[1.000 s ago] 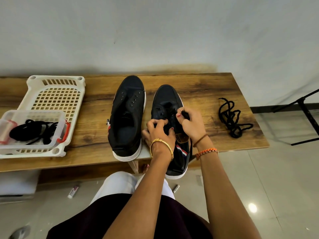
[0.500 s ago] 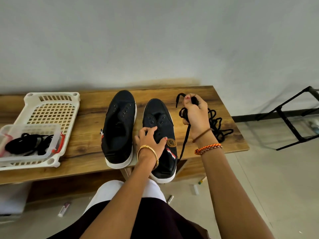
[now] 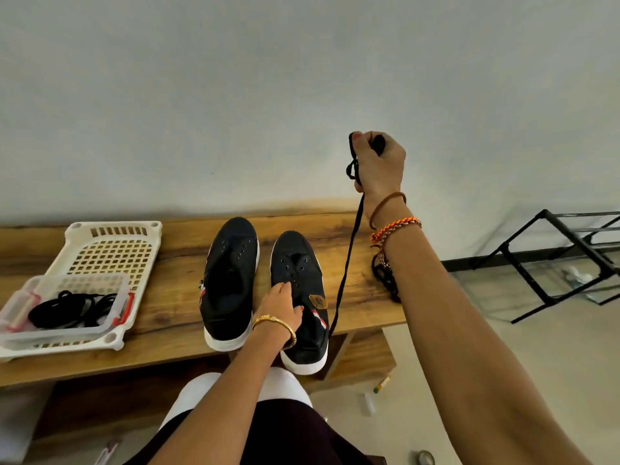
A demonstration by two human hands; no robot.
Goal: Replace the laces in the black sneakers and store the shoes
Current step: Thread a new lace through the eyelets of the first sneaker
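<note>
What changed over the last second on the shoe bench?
The right hand pulled the black lace out of the right sneaker and raised it high; the lace now hangs free beside the shoe. The left hand let go of the lace and rests on that sneaker. Left sneaker, white basket, clear box of laces and loose lace pile stayed put.

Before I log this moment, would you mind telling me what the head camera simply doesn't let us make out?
- Head view: the loose black lace pile on the wooden bench is mostly hidden behind the right forearm.
- The right hand grips a long black lace; its upper end is buried in the fist.
- The black sneaker's opening is covered by the left hand.
- The black metal rack is cut off by the right edge.
</note>
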